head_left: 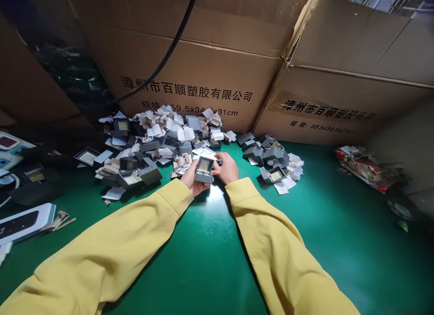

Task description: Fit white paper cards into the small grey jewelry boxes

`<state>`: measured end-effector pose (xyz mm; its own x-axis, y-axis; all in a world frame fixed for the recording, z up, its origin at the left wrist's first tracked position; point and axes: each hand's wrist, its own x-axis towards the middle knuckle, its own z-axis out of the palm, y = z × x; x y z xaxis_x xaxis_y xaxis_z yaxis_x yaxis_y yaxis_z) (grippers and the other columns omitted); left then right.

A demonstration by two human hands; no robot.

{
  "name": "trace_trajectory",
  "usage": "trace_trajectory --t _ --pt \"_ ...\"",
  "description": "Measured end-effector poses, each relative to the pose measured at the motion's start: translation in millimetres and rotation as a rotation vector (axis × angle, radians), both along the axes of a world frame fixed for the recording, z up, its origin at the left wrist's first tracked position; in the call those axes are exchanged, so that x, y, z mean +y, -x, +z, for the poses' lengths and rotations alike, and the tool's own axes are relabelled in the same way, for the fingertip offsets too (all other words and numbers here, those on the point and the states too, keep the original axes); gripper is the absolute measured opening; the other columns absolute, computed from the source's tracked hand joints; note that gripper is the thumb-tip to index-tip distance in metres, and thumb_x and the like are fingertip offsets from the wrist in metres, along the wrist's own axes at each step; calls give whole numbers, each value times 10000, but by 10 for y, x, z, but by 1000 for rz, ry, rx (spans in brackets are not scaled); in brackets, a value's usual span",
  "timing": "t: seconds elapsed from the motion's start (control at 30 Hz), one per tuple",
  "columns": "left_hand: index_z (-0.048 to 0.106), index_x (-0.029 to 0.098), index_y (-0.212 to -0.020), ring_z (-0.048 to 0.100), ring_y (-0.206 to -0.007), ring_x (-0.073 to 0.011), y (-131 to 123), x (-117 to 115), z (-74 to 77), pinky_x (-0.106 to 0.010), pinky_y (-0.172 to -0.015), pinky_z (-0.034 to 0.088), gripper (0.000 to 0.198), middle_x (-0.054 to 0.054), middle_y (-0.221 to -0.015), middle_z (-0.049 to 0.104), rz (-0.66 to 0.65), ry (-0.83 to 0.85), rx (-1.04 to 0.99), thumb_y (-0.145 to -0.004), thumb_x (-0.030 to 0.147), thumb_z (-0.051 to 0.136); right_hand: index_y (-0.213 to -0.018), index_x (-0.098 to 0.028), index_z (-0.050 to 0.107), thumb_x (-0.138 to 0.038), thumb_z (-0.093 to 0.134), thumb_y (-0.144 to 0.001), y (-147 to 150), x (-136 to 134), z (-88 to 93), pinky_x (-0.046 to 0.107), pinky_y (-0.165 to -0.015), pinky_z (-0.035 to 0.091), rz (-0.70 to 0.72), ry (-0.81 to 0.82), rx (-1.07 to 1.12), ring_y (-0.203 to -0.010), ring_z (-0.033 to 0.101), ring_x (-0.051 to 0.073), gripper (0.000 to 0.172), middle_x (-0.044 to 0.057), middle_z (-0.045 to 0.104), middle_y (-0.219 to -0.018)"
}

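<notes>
Through my remote feed I look down two yellow sleeves [135, 238] that reach in from the near edge of the tabletop [193, 265]. The left hand [192, 183] grips an open grey box [205, 178] midway across, toward the far edge; the right hand [228, 168] curls its fingers at the box's right side, and I cannot tell whether they pinch anything. Beyond, a heap of boxes and card [159, 145] lies left of centre, a smaller cluster [271, 154] right, cartons [203, 66] behind.
</notes>
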<state>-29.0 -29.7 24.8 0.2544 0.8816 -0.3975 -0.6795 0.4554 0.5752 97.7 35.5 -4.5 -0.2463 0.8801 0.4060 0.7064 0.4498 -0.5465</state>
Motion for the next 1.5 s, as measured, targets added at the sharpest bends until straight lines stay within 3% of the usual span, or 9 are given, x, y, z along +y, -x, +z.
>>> trace_trajectory --t 0.1,0.17,0.4,0.53,0.6,0.7,0.77,1.0,1.5 --pt "551 108 -1053 568 -460 -145 -20 -15 5 -215 -384 400 523 -119 -670 657 39 4 28 -891 494 239 -825 -227 594 -225 505 -800 124 28 42 238 -514 346 44 -66 -287 -891 483 190 92 58 578 -963" --pt "553 113 -1051 577 -491 -151 -19 -22 -4 -223 -401 408 531 -117 -680 658 51 15 52 -889 505 233 -771 -225 590 -218 482 -820 144 32 56 238 -497 330 39 -78 -359 -860 477 190 119 62 571 -916" --pt "559 160 -1014 630 -714 -229 88 -21 -78 -303 -492 454 529 -127 -844 659 -139 53 141 -855 573 268 -824 -190 583 -285 388 -882 -172 -90 18 271 -692 414 -105 -245 26 -809 499 160 225 77 563 -907" --pt "539 178 -1050 633 -782 -272 111 -14 -154 -426 -597 499 419 -108 -868 646 -150 -44 163 -870 496 334 -807 -185 604 -311 401 -883 -271 -334 19 292 -708 431 -33 -390 102 -818 504 177 252 97 548 -861" --pt "522 175 -1073 635 -745 -249 95 -23 -186 -443 -628 510 343 -95 -845 638 -100 -90 163 -889 407 349 -782 -197 620 -331 421 -883 -265 -442 37 285 -705 431 106 -432 11 -797 501 170 261 85 564 -827" --pt "520 158 -1069 608 -642 -188 68 -52 -208 -375 -588 519 282 -68 -775 615 -44 -144 159 -876 335 414 -730 -223 624 -359 410 -898 -246 -527 80 259 -664 418 375 -393 -204 -732 494 145 305 48 586 -753" --pt "532 153 -1041 580 -591 -163 61 -68 -209 -333 -543 512 279 -51 -730 598 -55 -182 154 -837 340 498 -713 -229 625 -358 381 -911 -248 -539 113 242 -614 395 453 -339 -305 -716 498 132 339 36 585 -721" --pt "545 146 -971 576 -616 -160 32 -71 -228 -301 -529 503 293 -49 -742 597 5 -299 217 -782 366 582 -738 -230 676 -348 442 -874 -294 -535 186 234 -513 298 434 -222 -449 -614 515 95 295 10 602 -714" --pt "574 139 -972 615 -758 -197 -9 -73 -294 -311 -621 524 404 -97 -909 628 155 -403 307 -723 453 624 -786 -254 714 -367 604 -784 -224 -519 128 197 -541 339 367 65 -202 -658 576 98 157 -11 663 -761"
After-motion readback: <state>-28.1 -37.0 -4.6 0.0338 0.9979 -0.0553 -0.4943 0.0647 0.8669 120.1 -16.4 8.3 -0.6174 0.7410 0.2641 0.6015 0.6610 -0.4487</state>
